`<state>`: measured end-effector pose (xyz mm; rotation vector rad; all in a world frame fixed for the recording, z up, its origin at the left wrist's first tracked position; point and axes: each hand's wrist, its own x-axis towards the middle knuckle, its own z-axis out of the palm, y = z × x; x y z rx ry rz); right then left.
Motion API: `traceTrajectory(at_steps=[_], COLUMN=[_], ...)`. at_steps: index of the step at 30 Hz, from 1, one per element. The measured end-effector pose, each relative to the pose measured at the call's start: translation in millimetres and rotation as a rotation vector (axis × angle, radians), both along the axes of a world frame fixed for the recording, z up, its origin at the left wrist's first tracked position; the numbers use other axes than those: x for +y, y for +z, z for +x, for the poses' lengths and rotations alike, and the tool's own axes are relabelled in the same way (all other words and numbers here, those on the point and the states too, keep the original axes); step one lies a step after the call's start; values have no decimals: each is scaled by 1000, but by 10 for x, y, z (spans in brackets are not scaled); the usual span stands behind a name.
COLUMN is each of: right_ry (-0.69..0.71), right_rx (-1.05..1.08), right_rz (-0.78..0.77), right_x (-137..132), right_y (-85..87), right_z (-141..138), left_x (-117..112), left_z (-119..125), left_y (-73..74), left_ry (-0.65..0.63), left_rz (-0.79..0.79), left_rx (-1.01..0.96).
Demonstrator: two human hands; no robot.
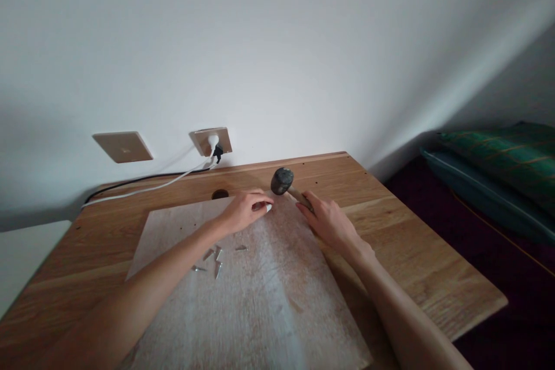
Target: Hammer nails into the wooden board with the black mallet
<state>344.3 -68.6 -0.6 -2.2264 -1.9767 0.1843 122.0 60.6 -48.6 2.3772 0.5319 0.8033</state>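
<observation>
We have board (pixel 243 312) on counter (pixel 390 231). Mallet (pixel 282 181) at board's far edge; our right hand (pixel 332 222), fingers wrapped round its handle (pixel 300 199). Our left hand (pixel 243 212) over board's far end, fingers nearly together, pinching small white piece (pixel 269 207). Shiny bits (pixel 218 269) around board's middle.

The scene is dimly and coolly lit. The wall (pixel 281 58) is washed in soft grey-blue and crossed at the upper right by a paler diagonal band. A faint bluish sheen is spread along the board (pixel 249 300), and a shadow is cast on the worktop (pixel 403 237) beside it. The purple bedding (pixel 481 312) is sunk in darkness. Fine detail is softened.
</observation>
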Motion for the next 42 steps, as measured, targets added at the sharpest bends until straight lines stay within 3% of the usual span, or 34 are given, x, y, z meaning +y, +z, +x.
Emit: traceTrajectory(at_steps=[7, 15, 21, 26, 32, 42], right_ry=[17, 142, 133, 86, 57, 256], right_rx=[67, 181, 253, 285, 313, 276], right_rz=[-2, -2, 51, 106, 174, 140], right_x=[-63, -136, -153, -233, -279, -326], right_y=[-62, -85, -103, 12, 50, 17], right_z=[45, 126, 238, 306, 362, 445], left_x=[-21, -40, -32, -83, -167, -150], left_z=[5, 20, 45, 111, 115, 125], left_y=[-18, -47, -4, 7, -12, 40], left_ry=[-17, -50, -37, -10, 91, 78], left_rz=[86, 152, 89, 5, -60, -221], left_rx=[-10, 51, 49, 69, 61, 17])
